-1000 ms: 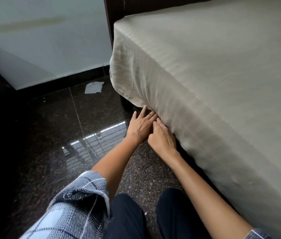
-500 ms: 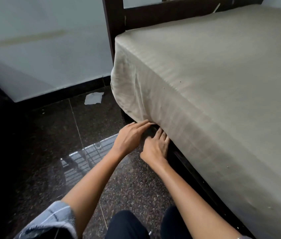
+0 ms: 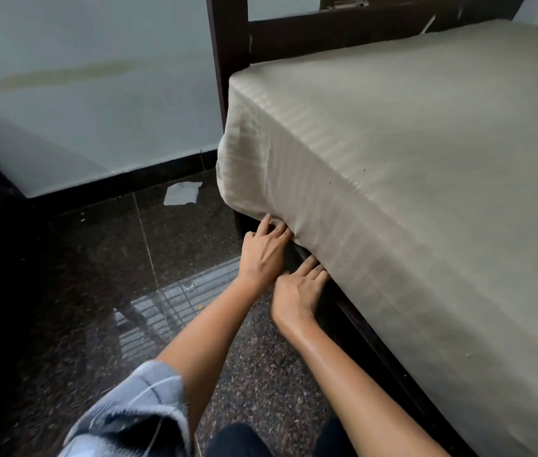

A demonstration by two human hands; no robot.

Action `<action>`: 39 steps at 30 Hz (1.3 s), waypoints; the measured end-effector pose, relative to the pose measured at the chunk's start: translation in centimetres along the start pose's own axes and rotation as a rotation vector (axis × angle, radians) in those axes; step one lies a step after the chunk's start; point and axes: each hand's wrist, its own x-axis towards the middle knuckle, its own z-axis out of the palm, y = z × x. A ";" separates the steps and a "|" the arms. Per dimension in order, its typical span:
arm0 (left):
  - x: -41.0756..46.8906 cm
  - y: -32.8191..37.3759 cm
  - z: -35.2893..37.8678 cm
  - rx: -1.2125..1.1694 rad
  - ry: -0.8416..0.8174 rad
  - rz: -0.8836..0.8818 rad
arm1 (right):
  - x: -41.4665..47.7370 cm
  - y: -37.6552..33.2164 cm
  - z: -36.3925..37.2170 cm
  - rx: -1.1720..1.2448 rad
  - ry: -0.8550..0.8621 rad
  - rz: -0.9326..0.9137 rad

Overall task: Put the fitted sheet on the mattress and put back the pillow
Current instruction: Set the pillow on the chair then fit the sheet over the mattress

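tucking is judged to be the step in hand: the fitted sheet (image 3: 409,153) is seen drawn over the top and down the near side of the mattress (image 3: 261,179), its hem hanging at the lower corner beside the dark bed frame (image 3: 353,311). the left hand (image 3: 262,255) is placed at that corner, its fingers (image 3: 269,225) curled up under the hem; whether cloth is pinched there cannot be told, since the tips are hidden. the right hand (image 3: 297,295) lies just beside it, further along the edge, with its fingers (image 3: 314,270) held flat and close together and pushed into the gap between mattress and frame, nothing gripped.

the sheet is judged light, soft and limp, with loose folds at the corner and a slightly smooth striped weave that could slip. hold is best taken at the hem itself, near the corner. the mattress is likely heavy but yielding, so its edge would need to be lifted a little for the cloth to be passed beneath. no pillow is in view.
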 end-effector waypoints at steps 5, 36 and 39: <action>2.8 0.2 0.0 -0.071 -0.120 -0.028 | -0.5 1.5 -0.9 0.118 -0.079 -0.138; 5.1 -7.0 -3.7 -1.279 0.313 -0.832 | 5.2 -2.9 -4.8 0.517 0.013 -0.163; 4.6 -6.9 -3.0 -1.259 0.074 -0.772 | 5.5 -4.3 -5.4 0.417 -0.123 -0.105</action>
